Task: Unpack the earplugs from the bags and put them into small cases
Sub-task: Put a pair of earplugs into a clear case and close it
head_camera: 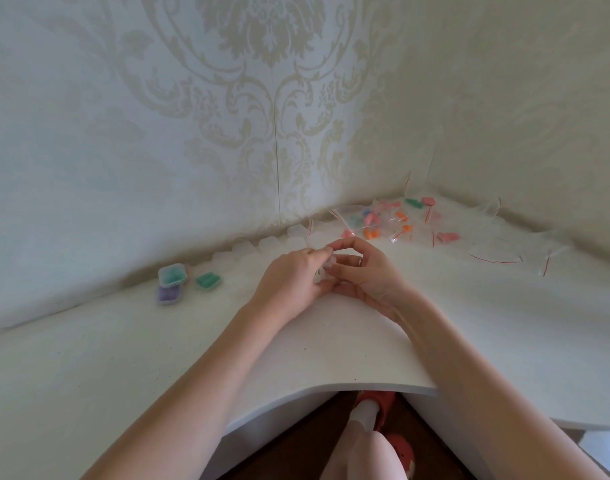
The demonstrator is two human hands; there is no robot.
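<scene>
My left hand (293, 277) and my right hand (362, 271) meet over the middle of the white corner desk. Between their fingertips sits a small clear plastic case (326, 271), gripped by both hands; its contents are hidden. Three filled cases lie at the left by the wall: two with green earplugs (172, 274) (208, 280) and one with purple earplugs (169, 294). A heap of small zip bags holding pink, orange, green and blue earplugs (383, 221) lies at the back right corner.
A row of empty clear cases (262, 244) lines the wall behind my hands. Empty zip bags with red seal strips (497, 252) are scattered at the right. The desk's curved front edge (331, 388) is near me, with my legs and red slippers (397, 445) below.
</scene>
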